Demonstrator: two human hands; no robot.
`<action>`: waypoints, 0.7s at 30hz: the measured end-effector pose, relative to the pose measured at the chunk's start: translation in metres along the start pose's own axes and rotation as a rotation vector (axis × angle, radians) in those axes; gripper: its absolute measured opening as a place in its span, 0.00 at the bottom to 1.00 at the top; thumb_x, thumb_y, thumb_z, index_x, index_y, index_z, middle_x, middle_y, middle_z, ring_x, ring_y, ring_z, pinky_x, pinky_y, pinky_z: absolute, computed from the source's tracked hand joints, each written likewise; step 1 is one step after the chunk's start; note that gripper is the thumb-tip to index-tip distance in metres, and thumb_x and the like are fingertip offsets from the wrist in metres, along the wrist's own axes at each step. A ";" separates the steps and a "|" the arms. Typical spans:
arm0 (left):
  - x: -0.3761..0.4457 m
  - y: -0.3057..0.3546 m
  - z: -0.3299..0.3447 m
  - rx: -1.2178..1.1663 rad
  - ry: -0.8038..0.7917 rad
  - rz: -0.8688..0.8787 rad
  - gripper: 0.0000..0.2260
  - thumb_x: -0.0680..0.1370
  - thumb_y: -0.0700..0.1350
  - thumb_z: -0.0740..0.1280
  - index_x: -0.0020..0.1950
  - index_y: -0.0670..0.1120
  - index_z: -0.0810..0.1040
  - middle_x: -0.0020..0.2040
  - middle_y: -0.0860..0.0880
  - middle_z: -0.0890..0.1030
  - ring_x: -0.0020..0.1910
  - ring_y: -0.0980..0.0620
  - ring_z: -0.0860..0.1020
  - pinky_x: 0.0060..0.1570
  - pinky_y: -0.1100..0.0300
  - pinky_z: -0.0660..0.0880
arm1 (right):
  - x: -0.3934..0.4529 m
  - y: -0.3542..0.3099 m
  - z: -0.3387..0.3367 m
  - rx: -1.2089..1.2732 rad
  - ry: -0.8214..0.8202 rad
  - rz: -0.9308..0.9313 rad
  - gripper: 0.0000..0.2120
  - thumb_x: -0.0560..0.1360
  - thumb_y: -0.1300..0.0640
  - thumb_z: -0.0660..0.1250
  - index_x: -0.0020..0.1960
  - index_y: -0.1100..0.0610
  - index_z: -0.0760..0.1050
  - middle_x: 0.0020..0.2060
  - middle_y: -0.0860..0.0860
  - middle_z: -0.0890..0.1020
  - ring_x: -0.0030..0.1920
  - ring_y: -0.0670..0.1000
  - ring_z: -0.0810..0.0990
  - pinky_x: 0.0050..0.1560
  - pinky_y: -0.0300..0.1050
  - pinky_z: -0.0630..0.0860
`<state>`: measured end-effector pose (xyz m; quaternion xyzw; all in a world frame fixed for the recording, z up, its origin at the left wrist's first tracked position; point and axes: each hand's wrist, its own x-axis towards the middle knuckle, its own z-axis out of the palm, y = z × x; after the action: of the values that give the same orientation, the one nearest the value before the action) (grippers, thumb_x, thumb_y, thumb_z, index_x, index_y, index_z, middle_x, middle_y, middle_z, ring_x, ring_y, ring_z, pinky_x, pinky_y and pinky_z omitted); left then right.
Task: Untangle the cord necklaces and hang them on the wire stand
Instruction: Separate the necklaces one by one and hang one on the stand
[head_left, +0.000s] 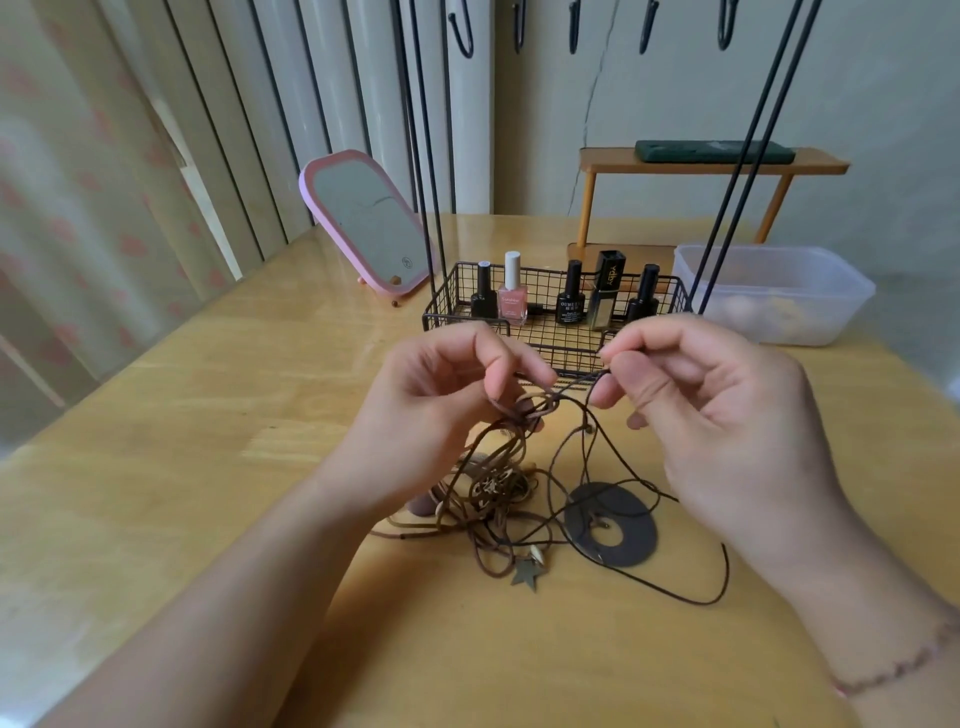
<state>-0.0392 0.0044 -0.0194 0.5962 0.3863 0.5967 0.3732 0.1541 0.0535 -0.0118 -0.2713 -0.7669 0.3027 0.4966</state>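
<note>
Above the counter (208, 467), at 6 o'clock from the wire stand (558, 332), you are pinching the cord necklaces (519, 488) with left hand (441, 395) and right hand (711, 410).

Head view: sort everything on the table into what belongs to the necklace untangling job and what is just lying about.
Part of the job:
- tangled cord necklaces, pinched by the left hand and the right hand
- star pendant
- dark ring pendant
- wire stand with hooks

Lying about:
- pink mirror
- nail polish bottles in the wire basket
- plastic container
- orange shelf
</note>
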 end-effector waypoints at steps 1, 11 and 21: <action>0.000 0.000 -0.001 0.011 0.001 -0.015 0.12 0.74 0.29 0.62 0.35 0.43 0.73 0.45 0.42 0.83 0.41 0.47 0.80 0.43 0.53 0.80 | 0.001 -0.001 0.000 0.050 0.012 0.024 0.04 0.78 0.51 0.65 0.47 0.47 0.79 0.37 0.43 0.85 0.41 0.47 0.84 0.40 0.42 0.80; 0.000 0.002 -0.005 0.029 -0.013 -0.209 0.08 0.67 0.37 0.55 0.33 0.40 0.73 0.39 0.37 0.82 0.40 0.39 0.81 0.45 0.50 0.77 | 0.009 -0.006 -0.013 0.512 0.146 0.258 0.10 0.80 0.67 0.62 0.49 0.56 0.79 0.40 0.52 0.85 0.44 0.55 0.83 0.38 0.44 0.79; -0.005 0.010 0.003 0.058 -0.131 -0.222 0.08 0.74 0.25 0.67 0.41 0.37 0.75 0.37 0.42 0.77 0.34 0.54 0.77 0.25 0.74 0.70 | 0.018 0.000 -0.030 0.568 0.268 0.392 0.12 0.81 0.67 0.59 0.47 0.56 0.78 0.38 0.52 0.82 0.35 0.52 0.81 0.34 0.44 0.78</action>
<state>-0.0362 -0.0047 -0.0122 0.5978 0.4418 0.5002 0.4441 0.1748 0.0727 0.0086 -0.3017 -0.5138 0.5548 0.5806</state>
